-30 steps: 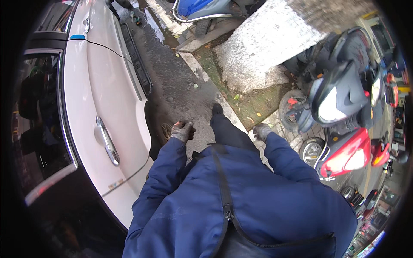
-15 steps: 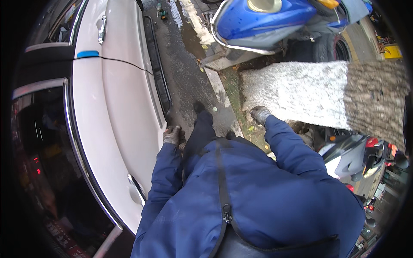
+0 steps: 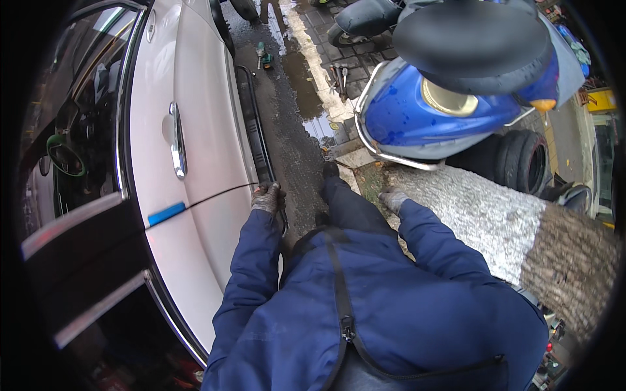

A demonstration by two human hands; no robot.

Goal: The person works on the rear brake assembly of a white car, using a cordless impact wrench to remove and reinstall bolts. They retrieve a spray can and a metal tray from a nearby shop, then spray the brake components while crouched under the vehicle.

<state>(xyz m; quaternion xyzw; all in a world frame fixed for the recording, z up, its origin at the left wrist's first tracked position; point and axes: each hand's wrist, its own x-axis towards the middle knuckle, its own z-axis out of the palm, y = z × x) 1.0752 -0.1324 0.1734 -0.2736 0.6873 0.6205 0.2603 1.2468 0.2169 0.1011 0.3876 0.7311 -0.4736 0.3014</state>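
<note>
My left hand, in a dirty grey work glove, is curled closed beside the white car, near the black side step under its doors. I see nothing in that hand. My right hand, also gloved, hangs with its fingers curled in, and no object shows in it. It is nearest to the white-painted base of a tree trunk. Both arms are in dark blue sleeves, held low in front of me.
A green power tool stands on the wet asphalt ahead, beside the car. Hand tools lie on the paving past the kerb. A blue scooter stands at the right, with stacked tyres behind it. A puddle runs along the kerb.
I have stepped forward along the car. The scooter, power tool and door handle are nearer, and the trunk has slid back. Both hands stay curled.
</note>
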